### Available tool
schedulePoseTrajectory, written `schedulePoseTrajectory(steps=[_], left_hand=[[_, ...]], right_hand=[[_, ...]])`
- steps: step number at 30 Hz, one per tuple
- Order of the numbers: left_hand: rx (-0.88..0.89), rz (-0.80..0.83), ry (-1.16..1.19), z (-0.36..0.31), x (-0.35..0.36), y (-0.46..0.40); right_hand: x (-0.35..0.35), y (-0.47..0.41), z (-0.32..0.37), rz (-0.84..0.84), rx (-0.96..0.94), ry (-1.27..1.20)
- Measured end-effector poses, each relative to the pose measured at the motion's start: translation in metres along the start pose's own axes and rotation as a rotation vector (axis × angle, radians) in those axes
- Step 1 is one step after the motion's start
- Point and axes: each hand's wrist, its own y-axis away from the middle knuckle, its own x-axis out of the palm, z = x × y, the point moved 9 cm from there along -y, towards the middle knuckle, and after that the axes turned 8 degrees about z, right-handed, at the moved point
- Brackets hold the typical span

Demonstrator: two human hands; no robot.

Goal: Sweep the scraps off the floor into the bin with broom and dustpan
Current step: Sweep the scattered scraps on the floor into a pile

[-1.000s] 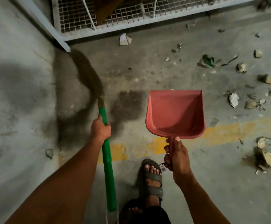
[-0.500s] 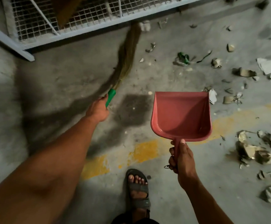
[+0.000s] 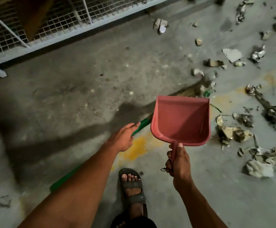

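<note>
My left hand (image 3: 123,138) grips the green handle of a broom (image 3: 143,123). Its straw bristles (image 3: 189,91) show blurred beyond the dustpan's far edge, among scraps on the floor. My right hand (image 3: 178,159) grips the handle of a red dustpan (image 3: 181,120), held above the floor with nothing in it. Scraps of paper, card and crumpled foil (image 3: 232,131) lie scattered over the concrete to the right. No bin is in view.
A grey wire-mesh fence (image 3: 40,28) runs along the far left on a metal frame. A worn yellow line (image 3: 138,146) crosses the floor. My sandalled foot (image 3: 131,183) stands below the dustpan. One scrap (image 3: 4,200) lies at lower left.
The broom has swung from far left by the fence across to the right, its bristles now behind the dustpan among the scraps. The view has turned right. The dustpan stays raised.
</note>
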Motion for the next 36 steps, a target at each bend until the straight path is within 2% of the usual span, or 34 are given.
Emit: schedulePoseTrajectory(steps=[3, 6, 11, 13, 15, 18, 22, 29, 32, 36], left_hand=[[0.008, -0.062, 0.049, -0.011, 0.003, 0.025], [-0.083, -0.166, 0.154, -0.002, -0.004, 0.059], [-0.362, -0.472, 0.269, 0.054, -0.032, 0.127], [-0.514, -0.528, 0.284, 0.084, -0.037, 0.146], [-0.658, -0.510, 0.312, 0.116, -0.036, 0.157], [-0.768, -0.320, 0.249, 0.144, -0.018, 0.156], [-0.646, -0.182, 0.145, 0.098, 0.017, 0.136], [-0.295, 0.068, 0.183, -0.080, 0.114, 0.083], [-0.173, 0.163, 0.227, -0.160, 0.132, 0.064], [-0.056, 0.194, 0.229, -0.218, 0.134, 0.053]], right_hand=[[-0.016, 0.018, 0.001, -0.050, -0.015, -0.012], [-0.022, 0.032, 0.000, -0.050, -0.007, -0.010], [-0.001, 0.048, 0.001, 0.043, -0.020, -0.003], [0.010, 0.051, 0.000, 0.075, -0.032, 0.000], [0.018, 0.052, -0.004, 0.094, -0.043, 0.000], [0.020, 0.052, -0.015, 0.089, -0.041, -0.002], [-0.003, 0.051, -0.031, -0.008, -0.017, 0.027], [-0.080, 0.062, -0.032, -0.382, -0.049, 0.132], [-0.107, 0.064, -0.025, -0.501, -0.049, 0.132], [-0.132, 0.069, -0.006, -0.599, -0.049, 0.111]])
